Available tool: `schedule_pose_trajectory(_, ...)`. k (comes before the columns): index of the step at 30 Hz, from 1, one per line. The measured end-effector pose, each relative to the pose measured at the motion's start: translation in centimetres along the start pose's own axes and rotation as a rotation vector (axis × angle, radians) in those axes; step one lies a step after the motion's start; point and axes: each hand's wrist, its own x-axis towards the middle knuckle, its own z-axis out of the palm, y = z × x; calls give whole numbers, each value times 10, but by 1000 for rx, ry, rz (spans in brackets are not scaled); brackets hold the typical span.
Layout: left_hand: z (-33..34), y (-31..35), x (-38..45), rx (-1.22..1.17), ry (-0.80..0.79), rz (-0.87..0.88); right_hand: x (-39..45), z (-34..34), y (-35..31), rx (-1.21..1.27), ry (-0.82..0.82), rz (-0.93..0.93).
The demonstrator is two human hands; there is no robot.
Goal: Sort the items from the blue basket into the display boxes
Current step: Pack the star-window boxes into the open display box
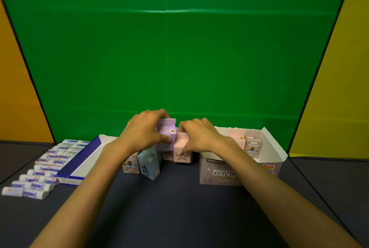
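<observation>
My left hand [143,129] grips a purple carton [166,129], lifted a little above the table. My right hand [197,134] closes on a pink carton [182,152] standing just right of it. A light blue carton [149,164] and a grey carton [130,164] stand under my left wrist. To the right is a grey display box [219,171] with Chinese lettering; a pink carton [238,139] and a grey carton [252,144] stand inside it. At the left lies a blue-and-white display box [79,162]. No blue basket is in view.
Several white-and-blue wrapped erasers [44,169] lie in rows on the dark table at the far left. A green backdrop [179,57] rises behind the table, with yellow panels on both sides.
</observation>
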Motion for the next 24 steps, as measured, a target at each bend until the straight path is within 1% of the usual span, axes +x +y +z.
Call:
schedule_pose_trajectory(5,-29,19,11,-269,246,38,-8,-42,23,420,167,41)
schedule_pose_trajectory(7,-36,32,17,-337,311,46,-14,-59,37,543,216,60)
schedule_pose_trajectory(9,-38,43,25,-378,334,46,-22,-71,54,609,231,83)
schedule_pose_trajectory(11,-34,52,34,-406,323,48,-30,-77,72,617,222,101)
schedule_pose_trajectory(14,-21,65,45,-441,286,54,-42,-74,99,547,180,144)
schedule_pose_trajectory(18,2,82,55,-480,208,62,-52,-50,132,422,47,203)
schedule_pose_trajectory(22,30,97,67,-405,81,57,-54,-20,150,305,-40,238)
schedule_pose_trajectory(24,44,105,76,-287,18,41,-54,-7,155,263,-60,240)
